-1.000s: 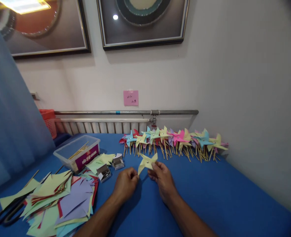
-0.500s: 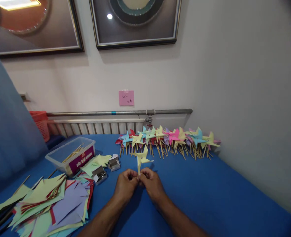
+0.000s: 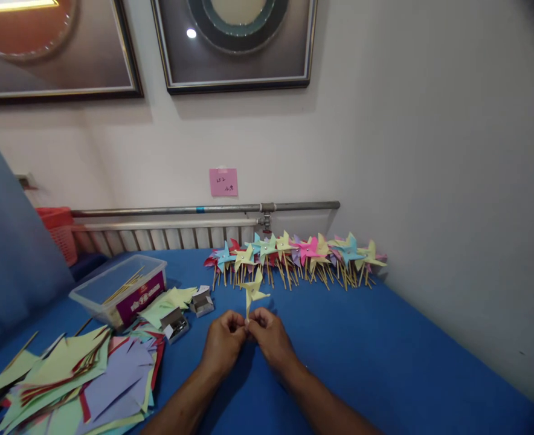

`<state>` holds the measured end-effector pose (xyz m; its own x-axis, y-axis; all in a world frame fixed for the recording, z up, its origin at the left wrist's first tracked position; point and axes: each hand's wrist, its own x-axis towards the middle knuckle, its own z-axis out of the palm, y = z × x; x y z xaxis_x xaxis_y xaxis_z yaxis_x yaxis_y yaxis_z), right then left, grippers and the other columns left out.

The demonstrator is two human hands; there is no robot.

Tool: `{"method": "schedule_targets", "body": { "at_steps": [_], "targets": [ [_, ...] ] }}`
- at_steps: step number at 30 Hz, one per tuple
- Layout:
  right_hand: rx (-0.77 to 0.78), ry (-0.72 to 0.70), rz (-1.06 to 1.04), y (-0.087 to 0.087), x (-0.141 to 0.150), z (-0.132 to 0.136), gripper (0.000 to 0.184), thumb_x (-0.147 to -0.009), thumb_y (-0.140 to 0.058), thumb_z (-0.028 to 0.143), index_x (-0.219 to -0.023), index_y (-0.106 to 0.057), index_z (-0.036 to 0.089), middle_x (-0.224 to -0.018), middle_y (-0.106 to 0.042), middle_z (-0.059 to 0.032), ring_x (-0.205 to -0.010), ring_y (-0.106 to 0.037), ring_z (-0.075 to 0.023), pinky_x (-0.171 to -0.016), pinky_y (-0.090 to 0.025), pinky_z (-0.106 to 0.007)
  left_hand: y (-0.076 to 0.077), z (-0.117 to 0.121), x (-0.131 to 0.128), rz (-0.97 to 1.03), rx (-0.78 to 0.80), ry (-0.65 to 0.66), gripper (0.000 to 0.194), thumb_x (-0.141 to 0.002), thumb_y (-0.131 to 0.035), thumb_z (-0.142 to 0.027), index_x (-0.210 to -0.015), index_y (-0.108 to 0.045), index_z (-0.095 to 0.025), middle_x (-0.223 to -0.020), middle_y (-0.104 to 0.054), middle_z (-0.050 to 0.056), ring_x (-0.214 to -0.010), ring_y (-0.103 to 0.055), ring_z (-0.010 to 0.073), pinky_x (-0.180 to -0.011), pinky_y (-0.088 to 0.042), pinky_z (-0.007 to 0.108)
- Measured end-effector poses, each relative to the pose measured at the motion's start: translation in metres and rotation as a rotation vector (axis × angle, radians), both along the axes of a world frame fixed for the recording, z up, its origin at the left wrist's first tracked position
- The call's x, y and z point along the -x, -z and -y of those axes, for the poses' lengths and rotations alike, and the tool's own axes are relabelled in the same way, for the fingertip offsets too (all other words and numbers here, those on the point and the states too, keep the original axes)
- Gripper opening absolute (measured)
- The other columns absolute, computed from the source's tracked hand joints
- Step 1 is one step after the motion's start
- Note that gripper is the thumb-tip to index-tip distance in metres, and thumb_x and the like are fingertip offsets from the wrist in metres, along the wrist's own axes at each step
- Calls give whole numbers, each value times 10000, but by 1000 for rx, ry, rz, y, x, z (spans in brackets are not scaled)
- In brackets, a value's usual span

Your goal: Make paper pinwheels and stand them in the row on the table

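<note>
A pale yellow paper pinwheel [image 3: 252, 292] stands upright between my hands over the blue table. My left hand [image 3: 224, 341] and my right hand [image 3: 269, 338] meet under it, thumbs and fingertips pinched together at its lower end. Its stick is mostly covered by my fingers. Beyond it, a long row of finished pinwheels [image 3: 310, 249] in yellow, blue, pink, green and purple lies on thin wooden sticks. To the left of my left hand are two small cardboard boxes; the nearer box [image 3: 175, 326] holds small metal pieces, and the other box [image 3: 201, 302] has its flap up.
Stacks of cut coloured paper [image 3: 113, 377] cover the table's left front. Behind them a clear plastic tub [image 3: 90, 296] holds wooden sticks. A red basket [image 3: 63, 235] and a blue curtain [image 3: 8, 241] are at the left. A pipe [image 3: 176, 211] runs along the wall.
The view has shifted slightly, so most things appear a little further left. Both hands still pinch the yellow pinwheel, in nearly the same pose.
</note>
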<state>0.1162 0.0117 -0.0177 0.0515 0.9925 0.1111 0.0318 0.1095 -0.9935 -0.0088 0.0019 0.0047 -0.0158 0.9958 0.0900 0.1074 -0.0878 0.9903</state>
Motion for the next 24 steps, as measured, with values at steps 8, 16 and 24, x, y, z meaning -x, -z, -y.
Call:
{"method": "schedule_targets", "body": {
  "at_steps": [8,16,24],
  "targets": [
    [-30,15,26,-1,-1,3,133,-716,-602,318,-649,-538,223,-594,-529,49,-590,-495,-135,-569,-426,-235,5,-1,-1,33,-44,20,174,-633,-697,-307,-636,-584,-174,-534,-533,-51,-505,-433,92,-503,-319,208],
    [-34,36,36,0,1,5,132,-727,-578,318,-649,-520,228,-601,-534,41,-590,-504,-142,-566,-423,-244,3,0,-1,-34,-65,36,96,-648,-631,-245,-621,-563,-184,-535,-520,-54,-516,-426,95,-515,-303,211],
    [-86,36,207,-6,7,12,174,-827,-535,371,-747,-584,224,-656,-606,14,-623,-561,-169,-588,-411,-261,7,-5,6,-143,-72,-13,107,-696,-593,-214,-613,-530,-192,-538,-498,-54,-533,-426,106,-522,-282,223]
  ]
}}
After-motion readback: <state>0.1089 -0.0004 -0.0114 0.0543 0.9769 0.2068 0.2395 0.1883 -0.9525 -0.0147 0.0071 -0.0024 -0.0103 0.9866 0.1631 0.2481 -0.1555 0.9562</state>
